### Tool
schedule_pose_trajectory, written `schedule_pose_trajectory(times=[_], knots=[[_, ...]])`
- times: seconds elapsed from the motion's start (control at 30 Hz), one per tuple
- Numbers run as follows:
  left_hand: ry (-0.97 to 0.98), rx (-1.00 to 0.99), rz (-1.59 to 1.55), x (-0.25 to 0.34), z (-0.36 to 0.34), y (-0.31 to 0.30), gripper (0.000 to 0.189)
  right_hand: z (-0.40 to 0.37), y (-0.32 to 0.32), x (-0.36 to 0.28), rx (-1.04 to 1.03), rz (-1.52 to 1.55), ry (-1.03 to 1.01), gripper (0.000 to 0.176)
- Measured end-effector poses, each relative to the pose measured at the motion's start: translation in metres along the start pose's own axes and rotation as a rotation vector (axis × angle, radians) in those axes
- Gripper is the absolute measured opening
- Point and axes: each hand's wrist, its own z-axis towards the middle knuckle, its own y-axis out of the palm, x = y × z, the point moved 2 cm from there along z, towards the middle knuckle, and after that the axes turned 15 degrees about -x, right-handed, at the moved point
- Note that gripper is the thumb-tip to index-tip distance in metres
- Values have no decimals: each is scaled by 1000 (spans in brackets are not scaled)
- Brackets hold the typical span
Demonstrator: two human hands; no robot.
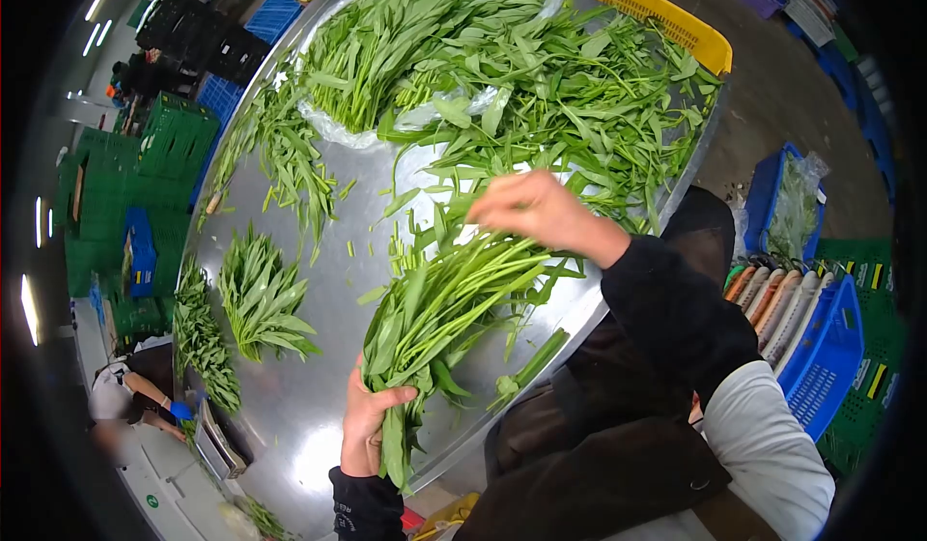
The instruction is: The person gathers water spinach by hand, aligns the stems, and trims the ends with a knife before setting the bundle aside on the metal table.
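Note:
My left hand [375, 411] is wrapped round the leafy end of a bunch of water spinach [439, 309], its long pale stems pointing up and to the right. Just above the stem ends, my right hand [536, 211] has its fingers pinched together, slightly blurred; whether anything is between them I cannot make out. Behind it spreads a loose heap of water spinach [579, 106]. More stalks fill a clear plastic bag [352, 138] at the table's far side. Two separate bunches lie to the left, one a fanned-out bunch [259, 295] and one a darker bunch [205, 338].
The metal table [290, 386] carries scattered leaf and stem bits. A yellow basket [666, 19] stands at its far right edge. Blue crates [826, 357] are on the right, green crates [126, 193] on the left. A scale [220, 440] and another person [140, 386] are at lower left.

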Motion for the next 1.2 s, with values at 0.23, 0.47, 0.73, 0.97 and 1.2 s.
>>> schedule_pose_trajectory(times=[0.23, 0.47, 0.73, 0.97, 1.2], knots=[[10, 112, -282, -22, -22, -31, 47, -47, -42, 8, -183, -770, 714, 67], [55, 105, -364, -20, -15, -8, 16, -49, 4, 19, -182, -480, 407, 55], [-93, 70, -297, -36, -17, -19, 23, 16, -16, -6, 2, 75, 94, 57], [-28, 89, -248, -30, -15, -6, 23, 30, -18, 6, -275, 670, 282, 40], [-87, 150, -335, -24, -12, 15, 22, 34, -6, 15, -416, 159, 95, 27]])
